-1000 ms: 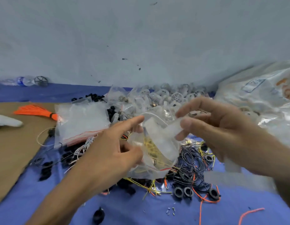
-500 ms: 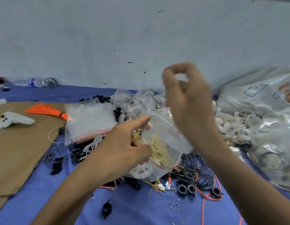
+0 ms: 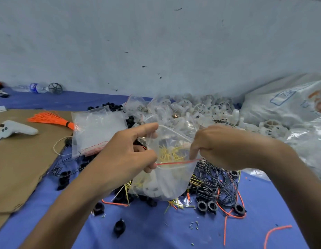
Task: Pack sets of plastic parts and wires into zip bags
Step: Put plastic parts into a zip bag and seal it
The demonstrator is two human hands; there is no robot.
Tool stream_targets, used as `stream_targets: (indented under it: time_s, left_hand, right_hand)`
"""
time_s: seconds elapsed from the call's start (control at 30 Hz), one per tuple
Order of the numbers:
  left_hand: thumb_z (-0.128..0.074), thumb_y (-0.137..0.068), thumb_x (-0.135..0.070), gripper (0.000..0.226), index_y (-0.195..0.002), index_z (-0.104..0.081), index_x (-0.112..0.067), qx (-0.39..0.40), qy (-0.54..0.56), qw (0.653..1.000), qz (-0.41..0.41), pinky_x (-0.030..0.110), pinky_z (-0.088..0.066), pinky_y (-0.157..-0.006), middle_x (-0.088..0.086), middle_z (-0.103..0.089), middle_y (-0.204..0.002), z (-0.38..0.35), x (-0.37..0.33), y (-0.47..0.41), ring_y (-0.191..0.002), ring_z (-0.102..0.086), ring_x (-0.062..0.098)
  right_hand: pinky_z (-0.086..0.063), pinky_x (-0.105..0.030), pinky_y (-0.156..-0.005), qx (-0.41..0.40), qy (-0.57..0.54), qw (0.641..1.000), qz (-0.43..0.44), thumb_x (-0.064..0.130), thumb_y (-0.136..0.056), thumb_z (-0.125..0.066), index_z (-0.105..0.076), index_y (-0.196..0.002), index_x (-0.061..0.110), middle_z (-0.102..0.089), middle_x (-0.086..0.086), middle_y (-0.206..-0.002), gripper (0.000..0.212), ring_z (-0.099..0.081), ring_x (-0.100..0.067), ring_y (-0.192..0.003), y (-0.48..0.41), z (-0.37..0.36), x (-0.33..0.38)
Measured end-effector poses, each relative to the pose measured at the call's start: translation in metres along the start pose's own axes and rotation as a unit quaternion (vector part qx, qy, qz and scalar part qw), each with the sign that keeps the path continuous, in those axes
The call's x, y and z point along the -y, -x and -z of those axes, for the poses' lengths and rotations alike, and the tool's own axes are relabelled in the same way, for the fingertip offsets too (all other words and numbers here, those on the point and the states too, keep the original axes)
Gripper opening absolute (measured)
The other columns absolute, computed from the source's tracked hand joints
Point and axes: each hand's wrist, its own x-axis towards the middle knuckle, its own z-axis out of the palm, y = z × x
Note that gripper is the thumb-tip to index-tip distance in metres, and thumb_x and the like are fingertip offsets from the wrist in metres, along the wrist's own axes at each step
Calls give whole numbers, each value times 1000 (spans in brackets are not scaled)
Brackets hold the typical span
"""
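Observation:
I hold a clear zip bag (image 3: pixel 169 178) with a red seal line between both hands, above the blue cloth. Yellow wires and white plastic parts show through it. My left hand (image 3: pixel 127 157) pinches the bag's left edge at the mouth, index finger stretched along the top rim. My right hand (image 3: pixel 220 146) pinches the right end of the red seal strip. The bag's mouth gapes open between them. Below lie black wires (image 3: pixel 215 178), black plastic rings (image 3: pixel 207 206) and orange wires (image 3: pixel 231 215).
A stack of empty zip bags (image 3: pixel 96 132) lies to the left beside an orange wire bundle (image 3: pixel 50 118) on brown cardboard (image 3: pixel 17 162). White plastic wheels (image 3: pixel 201 108) pile up behind. Large plastic sacks (image 3: pixel 289 103) fill the right. A white controller (image 3: pixel 14 129) rests at far left.
My right hand has come down from above the bag and taken hold of the right end of its seal strip. My left hand kept its hold on the bag.

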Motion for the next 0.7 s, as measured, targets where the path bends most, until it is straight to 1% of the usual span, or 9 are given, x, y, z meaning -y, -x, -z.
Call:
stream_targets:
  time_s: [0.1, 0.2, 0.3, 0.37, 0.4, 0.43, 0.5, 0.6, 0.7]
  left_hand:
    - [-61, -64, -19, 72, -132, -55, -41, -14, -3, 1000, 2, 48, -59, -79, -15, -74, -97, 4, -3, 2, -67, -72, 20]
    - [-64, -63, -17, 68, -127, -60, -39, -53, 20, 998, -15, 29, -57, -67, -13, -75, -95, 18, -7, 2, -62, -71, 19]
    - [-67, -64, -13, 59, -119, -65, -34, -67, 89, 994, -15, 17, -53, -58, -13, -74, -102, 32, -7, 0, -57, -68, 16]
    - [-70, -66, -5, 55, -116, -67, -27, -69, 145, 987, 5, 19, -52, -53, -11, -73, -106, 33, 1, -4, -55, -65, 15]
    - [-72, -70, 2, 53, -116, -68, -23, -69, 165, 984, 23, 20, -52, -52, -8, -73, -106, 32, 5, -7, -54, -63, 15]
    - [-70, -76, 9, 50, -116, -68, -20, -72, 182, 980, 40, 21, -52, -52, -6, -73, -106, 29, 10, -9, -53, -61, 14]
    - [-63, -82, 14, 47, -118, -67, -16, -83, 206, 973, 60, 21, -51, -50, -3, -73, -106, 24, 19, -12, -52, -60, 14]
    - [-75, -67, 5, 59, -123, -65, -15, -78, 216, 971, 59, 20, -51, -51, -3, -74, -106, 22, 26, -14, -53, -61, 15]
    - [-78, -51, 5, 70, -117, -69, -18, -68, 214, 973, 59, 21, -51, -50, -2, -73, -108, 20, 27, -14, -51, -60, 16]
  right_hand:
    - [-47, -36, -95, -36, -23, 998, -51, 23, -96, -41, -70, -106, 35, -70, 9, -108, 33, -61, -14, -105, -3, 9, -1]
    - [-45, -20, -74, -153, -88, 984, -36, 32, -90, -37, -71, -99, 39, -70, 16, -85, 36, -58, 10, -76, -8, 24, -3]
    - [-40, -6, -55, -159, -241, 957, 42, 30, -87, -43, -73, -92, 36, -72, 11, -83, 31, -56, 7, -58, -18, 31, -8]
    - [-47, -11, -63, -150, -350, 920, 90, 23, -91, -51, -73, -97, 29, -72, 5, -91, 23, -59, 4, -68, -32, 26, -19]
    - [-51, -22, -71, -163, -407, 894, 88, 23, -94, -53, -71, -100, 27, -72, 1, -97, 20, -61, -4, -79, -41, 21, -28]
    - [-53, -29, -75, -188, -459, 866, 66, 23, -97, -52, -69, -102, 26, -72, -2, -101, 18, -62, -11, -85, -51, 15, -40]
    - [-53, -28, -73, -248, -501, 829, -11, 19, -99, -50, -68, -104, 23, -72, 0, -102, 19, -62, -13, -86, -72, -2, -66]
    - [-50, -22, -77, -228, -412, 874, -117, 18, -98, -49, -68, -107, 24, -68, 14, -102, 22, -61, -4, -89, -99, -43, -101]
    - [-47, -32, -95, -144, -335, 913, -182, 15, -97, -49, -66, -116, 20, -64, 2, -125, 26, -61, -10, -102, -126, -90, -128]
